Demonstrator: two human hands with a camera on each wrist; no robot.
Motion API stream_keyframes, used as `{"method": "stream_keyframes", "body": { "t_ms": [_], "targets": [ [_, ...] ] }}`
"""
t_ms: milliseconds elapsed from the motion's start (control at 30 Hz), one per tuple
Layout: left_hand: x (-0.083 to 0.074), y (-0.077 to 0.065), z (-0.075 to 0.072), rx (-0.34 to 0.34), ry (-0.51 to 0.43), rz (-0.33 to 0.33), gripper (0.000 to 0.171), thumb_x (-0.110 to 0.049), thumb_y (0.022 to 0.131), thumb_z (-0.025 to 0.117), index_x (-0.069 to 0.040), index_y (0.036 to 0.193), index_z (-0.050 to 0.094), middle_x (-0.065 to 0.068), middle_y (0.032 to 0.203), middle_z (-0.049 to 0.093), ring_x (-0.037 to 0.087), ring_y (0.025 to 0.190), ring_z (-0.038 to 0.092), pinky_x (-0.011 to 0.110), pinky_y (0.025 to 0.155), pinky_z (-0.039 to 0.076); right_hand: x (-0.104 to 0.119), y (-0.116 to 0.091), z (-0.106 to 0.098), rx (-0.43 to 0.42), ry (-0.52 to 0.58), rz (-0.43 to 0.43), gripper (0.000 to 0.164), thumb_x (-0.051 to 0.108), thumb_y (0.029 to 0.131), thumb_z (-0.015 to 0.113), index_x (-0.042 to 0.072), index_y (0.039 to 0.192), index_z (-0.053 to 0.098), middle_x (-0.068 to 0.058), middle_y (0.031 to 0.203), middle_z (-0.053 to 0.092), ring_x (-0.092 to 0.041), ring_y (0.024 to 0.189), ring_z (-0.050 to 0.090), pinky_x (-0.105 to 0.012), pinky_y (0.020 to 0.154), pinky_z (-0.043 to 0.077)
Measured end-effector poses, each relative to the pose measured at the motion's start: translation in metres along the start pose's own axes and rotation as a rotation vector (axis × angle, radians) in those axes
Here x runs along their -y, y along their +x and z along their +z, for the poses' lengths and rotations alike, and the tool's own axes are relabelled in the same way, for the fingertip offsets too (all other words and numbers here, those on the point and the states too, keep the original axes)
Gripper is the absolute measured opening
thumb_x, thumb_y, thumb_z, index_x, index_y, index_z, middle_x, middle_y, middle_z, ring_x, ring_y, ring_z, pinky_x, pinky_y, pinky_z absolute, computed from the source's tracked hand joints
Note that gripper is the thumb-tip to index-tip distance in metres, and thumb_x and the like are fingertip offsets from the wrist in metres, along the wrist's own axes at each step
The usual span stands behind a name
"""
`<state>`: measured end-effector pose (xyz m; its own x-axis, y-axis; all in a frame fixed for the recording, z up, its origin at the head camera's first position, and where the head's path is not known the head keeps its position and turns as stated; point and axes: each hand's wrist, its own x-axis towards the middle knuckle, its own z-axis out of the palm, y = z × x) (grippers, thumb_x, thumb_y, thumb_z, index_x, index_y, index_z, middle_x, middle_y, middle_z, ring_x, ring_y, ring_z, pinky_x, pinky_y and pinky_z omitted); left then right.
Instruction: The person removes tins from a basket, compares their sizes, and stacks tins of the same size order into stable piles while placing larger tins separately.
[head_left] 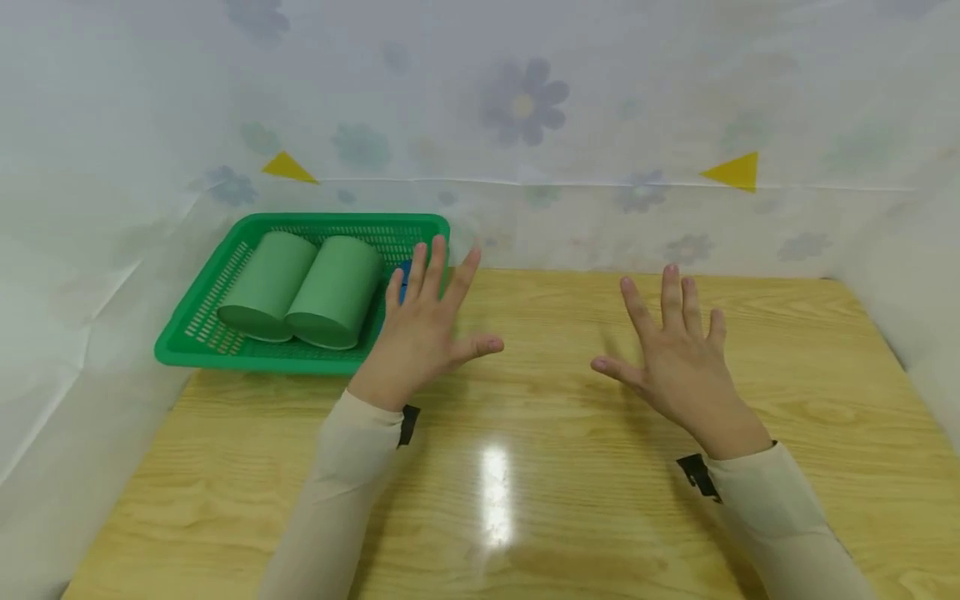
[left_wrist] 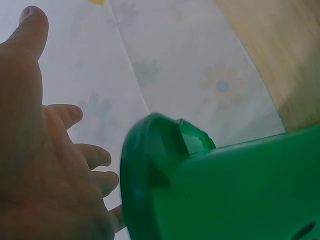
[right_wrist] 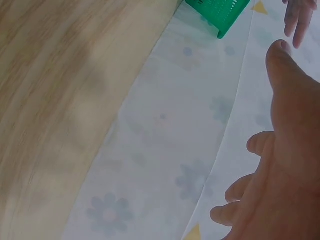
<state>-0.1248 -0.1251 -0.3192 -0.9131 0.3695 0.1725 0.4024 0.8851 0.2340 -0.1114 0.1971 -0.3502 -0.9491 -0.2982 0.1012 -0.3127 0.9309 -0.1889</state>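
My left hand is spread wide, palm down, over the right end of a green plastic basket. Its fingers hold nothing, and in the left wrist view the basket's rim shows close beside them. Two light green cylinders lie side by side in the basket. Something blue sits at the basket's right side, mostly hidden behind the left hand. Over the right part of the wooden table, my right hand is held with fingers spread and nothing in it.
The wooden table reaches back to a white flower-patterned cloth that hangs behind and along the sides. Yellow triangles mark the cloth at left and right. The basket stands at the table's back left.
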Motion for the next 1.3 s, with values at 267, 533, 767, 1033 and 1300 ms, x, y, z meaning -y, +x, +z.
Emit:
{"method": "stream_keyframes", "body": {
  "t_ms": [267,533,767,1033,1300],
  "targets": [
    [-0.021,-0.007,0.011,0.032,0.040,0.066,0.105,-0.072,0.089,0.056,-0.025,0.165,0.000,0.018,0.166,-0.012,0.033,0.150,-0.018,0.064,0.118,0.002,0.000,-0.014,-0.005,-0.040,-0.027,-0.018,0.109,0.070,0.089,0.061,0.025,0.164,-0.004,-0.023,0.162,-0.022,-0.045,0.148,-0.016,-0.081,0.105,0.000],
    [-0.049,-0.006,0.029,0.155,0.001,0.126,0.105,-0.074,0.089,0.053,-0.029,0.163,-0.006,0.013,0.165,-0.021,0.029,0.148,-0.024,0.061,0.118,-0.001,0.002,-0.029,-0.014,-0.083,-0.077,-0.038,0.111,0.068,0.087,0.066,0.027,0.164,-0.004,-0.022,0.162,-0.024,-0.046,0.148,-0.015,-0.083,0.103,0.006],
    [-0.065,-0.006,0.047,0.192,-0.041,0.169,0.103,-0.075,0.090,0.051,-0.030,0.163,-0.006,0.012,0.164,-0.022,0.030,0.148,-0.023,0.062,0.118,-0.001,-0.001,-0.043,-0.012,-0.088,-0.097,-0.055,0.112,0.066,0.086,0.069,0.027,0.165,0.000,-0.025,0.164,-0.015,-0.047,0.148,-0.014,-0.086,0.099,0.011],
    [-0.067,-0.014,0.054,0.145,0.006,0.197,0.101,-0.073,0.090,0.053,-0.027,0.165,0.003,0.015,0.166,-0.015,0.033,0.150,-0.018,0.061,0.119,0.002,-0.003,-0.054,-0.007,-0.046,-0.108,-0.022,0.108,0.071,0.086,0.064,0.031,0.165,0.002,-0.020,0.165,-0.018,-0.040,0.149,-0.020,-0.085,0.100,0.009],
    [-0.069,-0.017,0.054,0.138,0.030,0.214,0.101,-0.073,0.090,0.053,-0.025,0.165,0.004,0.017,0.166,-0.011,0.033,0.150,-0.017,0.061,0.119,0.005,-0.003,-0.060,-0.006,-0.027,-0.114,-0.022,0.106,0.072,0.087,0.061,0.029,0.165,0.004,-0.023,0.165,-0.013,-0.042,0.149,-0.018,-0.085,0.100,0.009]
  ]
}}
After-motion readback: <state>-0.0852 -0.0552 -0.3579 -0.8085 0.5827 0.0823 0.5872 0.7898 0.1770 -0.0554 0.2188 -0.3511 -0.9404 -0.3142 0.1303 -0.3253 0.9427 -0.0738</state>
